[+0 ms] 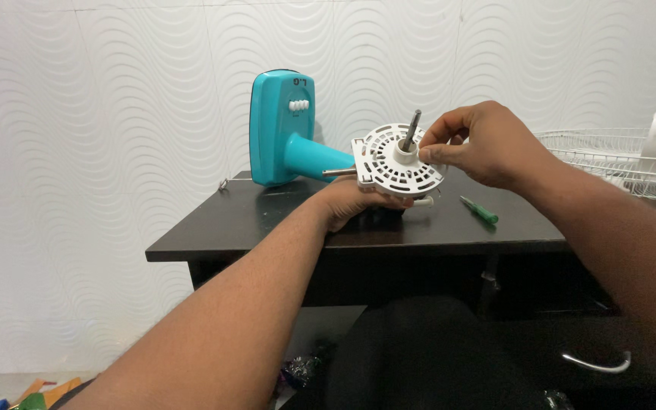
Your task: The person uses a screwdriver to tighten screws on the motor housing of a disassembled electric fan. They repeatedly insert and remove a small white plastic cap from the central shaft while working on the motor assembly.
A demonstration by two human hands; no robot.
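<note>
we hold the white round motor housing [398, 162] above the middle of the dark surface [267, 220], nearer its rear edge than its front edge. our left hand [354, 201] cups the housing from below, fingers closed around its underside, so the slotted face tilts toward us. a metal shaft [410, 129] stands out of the white hub at the centre of that face, leaning slightly to the right. our right hand [480, 144] comes in from the right side; its thumb and fingertips are pinched narrow on the hub at the base of the shaft, touching it. we cannot tell whether a small part sits between those fingertips.

a thin metal rod sticks out of the housing on its left side and points toward the teal fan body [279, 129], which stands at the rear left of the surface, close to the wavy white wall, with white buttons on its top end. a green screwdriver [480, 210] lies flat on the surface to the right of the housing, near our right wrist, apart from both hands. a white wire guard [616, 159] rests at the right end of the surface, well apart from the housing.
</note>
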